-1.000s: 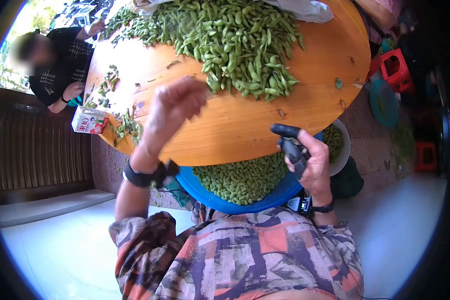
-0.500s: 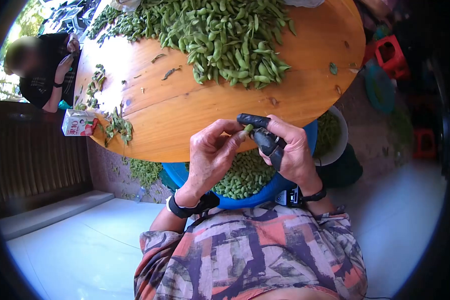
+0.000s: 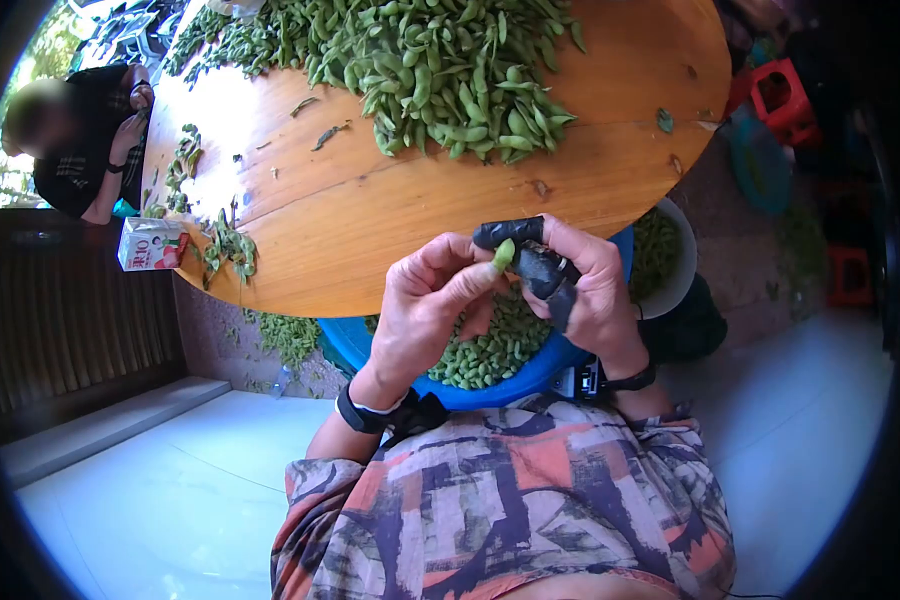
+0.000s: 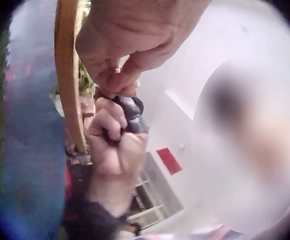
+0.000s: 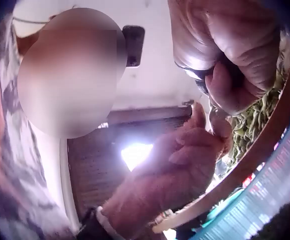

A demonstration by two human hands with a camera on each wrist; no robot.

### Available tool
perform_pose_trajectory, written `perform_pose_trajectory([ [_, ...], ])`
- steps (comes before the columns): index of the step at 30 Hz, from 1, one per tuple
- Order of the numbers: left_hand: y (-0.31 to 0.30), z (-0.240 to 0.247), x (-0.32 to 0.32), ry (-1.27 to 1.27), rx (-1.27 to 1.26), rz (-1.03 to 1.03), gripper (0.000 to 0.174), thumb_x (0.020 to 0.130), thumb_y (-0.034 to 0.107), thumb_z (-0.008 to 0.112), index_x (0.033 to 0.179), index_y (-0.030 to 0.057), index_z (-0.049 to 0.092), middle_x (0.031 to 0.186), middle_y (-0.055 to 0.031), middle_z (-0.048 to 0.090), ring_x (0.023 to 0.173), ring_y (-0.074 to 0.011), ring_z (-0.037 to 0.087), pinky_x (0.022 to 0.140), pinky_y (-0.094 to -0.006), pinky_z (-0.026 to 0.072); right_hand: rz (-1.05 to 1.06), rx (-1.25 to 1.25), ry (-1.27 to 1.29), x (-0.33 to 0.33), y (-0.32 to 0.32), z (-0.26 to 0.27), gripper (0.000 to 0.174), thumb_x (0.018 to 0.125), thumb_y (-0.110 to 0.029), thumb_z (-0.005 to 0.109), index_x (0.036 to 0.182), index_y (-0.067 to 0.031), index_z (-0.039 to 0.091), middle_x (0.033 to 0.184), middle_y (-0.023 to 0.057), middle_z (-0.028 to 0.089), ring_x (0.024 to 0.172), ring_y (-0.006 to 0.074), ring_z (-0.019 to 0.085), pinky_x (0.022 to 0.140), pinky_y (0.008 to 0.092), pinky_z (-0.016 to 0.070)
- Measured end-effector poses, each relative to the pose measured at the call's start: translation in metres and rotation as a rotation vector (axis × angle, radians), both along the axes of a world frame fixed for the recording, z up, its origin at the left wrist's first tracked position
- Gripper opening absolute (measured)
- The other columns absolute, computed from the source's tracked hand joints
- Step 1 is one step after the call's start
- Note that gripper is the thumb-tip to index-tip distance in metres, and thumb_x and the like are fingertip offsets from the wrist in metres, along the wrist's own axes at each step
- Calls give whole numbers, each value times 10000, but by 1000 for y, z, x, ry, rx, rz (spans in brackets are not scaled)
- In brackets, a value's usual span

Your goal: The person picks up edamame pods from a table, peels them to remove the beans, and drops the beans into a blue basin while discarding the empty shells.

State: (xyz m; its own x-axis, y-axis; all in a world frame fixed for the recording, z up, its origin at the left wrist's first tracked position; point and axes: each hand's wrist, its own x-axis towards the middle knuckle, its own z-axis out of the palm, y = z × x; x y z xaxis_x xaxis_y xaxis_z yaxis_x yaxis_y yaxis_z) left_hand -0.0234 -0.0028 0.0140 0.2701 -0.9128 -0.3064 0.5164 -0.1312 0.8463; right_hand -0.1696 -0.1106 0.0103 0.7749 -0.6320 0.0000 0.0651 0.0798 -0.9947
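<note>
Edamame pod (image 3: 504, 254): one, green, held just off the near edge of the table (image 3: 370, 250), above the blue basin (image 3: 535, 385) filled with pods

Left hand (image 3: 425, 300): thumb and forefinger pinching the pod, other fingers curled

Right hand (image 3: 590, 290): black-sheathed thumb and forefinger pinching the same pod from the other side

Pod heap (image 3: 440, 70): far half of table

Carton (image 3: 150, 243): at the table's left edge

Patterned shirt (image 3: 510, 510), black wrist straps (image 3: 370, 412), black finger covers (image 3: 535, 265) on right hand (image 3: 595, 290).
</note>
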Motion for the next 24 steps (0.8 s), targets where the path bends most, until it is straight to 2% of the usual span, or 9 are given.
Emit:
perform_pose_trajectory([
  [3,1,-7,-12,-194,-36,65,61,933,59,630,931,9,595,760,-23,639,535,-53,541,445,-187,386,-45,-312,77,-1,4,6,307,780,25,568,1078,5,639,852,117,598,802,252,628,725,293,472],
  [4,2,-9,-12,-227,-48,65,48,934,53,628,941,17,597,737,-6,619,561,-51,558,453,-182,392,-59,-328,99,-2,7,5,305,759,34,564,1055,12,632,834,149,576,755,309,616,677,315,468],
  [9,0,-12,-19,-441,-51,143,74,959,69,592,961,-3,607,694,-16,612,543,-65,557,451,-202,409,-205,-604,45,1,16,-3,273,756,25,570,1023,13,628,811,137,560,703,292,599,620,336,452],
  [11,1,-9,-4,-192,-32,-18,145,986,111,554,960,-19,611,702,-38,628,526,-81,568,446,-214,425,-264,-636,40,1,15,-3,253,755,21,575,1001,15,631,796,132,553,687,287,593,603,338,445],
  [14,3,-3,14,-126,5,-146,219,1006,158,520,929,-24,614,745,-66,656,517,-100,584,438,-220,438,-20,-32,20,-2,5,6,135,758,15,589,886,21,632,749,116,536,675,259,592,595,325,436],
  [15,3,-1,18,-111,42,-207,228,1008,162,516,925,-24,617,756,-71,661,516,-104,586,435,-220,438,-17,-33,20,-1,5,6,135,758,15,589,886,21,632,749,116,536,675,259,592,595,325,436],
  [18,3,-1,20,-19,48,-210,231,1016,176,497,999,-25,611,835,-89,670,605,-126,621,500,-235,477,-94,-594,82,4,8,-10,243,670,48,587,912,24,591,819,148,526,714,352,579,611,357,470],
  [21,6,2,13,126,37,-120,233,1020,169,482,1070,-29,595,879,-90,665,667,-132,630,569,-242,495,-279,-762,89,10,27,-16,337,610,65,580,945,35,564,859,181,492,746,396,562,636,405,487],
  [24,9,-2,8,234,-4,-40,245,1022,163,468,1116,-31,582,875,-78,649,670,-125,611,607,-239,493,-254,-794,100,11,34,-13,378,586,86,601,958,39,553,866,198,466,739,392,553,642,430,488],
])
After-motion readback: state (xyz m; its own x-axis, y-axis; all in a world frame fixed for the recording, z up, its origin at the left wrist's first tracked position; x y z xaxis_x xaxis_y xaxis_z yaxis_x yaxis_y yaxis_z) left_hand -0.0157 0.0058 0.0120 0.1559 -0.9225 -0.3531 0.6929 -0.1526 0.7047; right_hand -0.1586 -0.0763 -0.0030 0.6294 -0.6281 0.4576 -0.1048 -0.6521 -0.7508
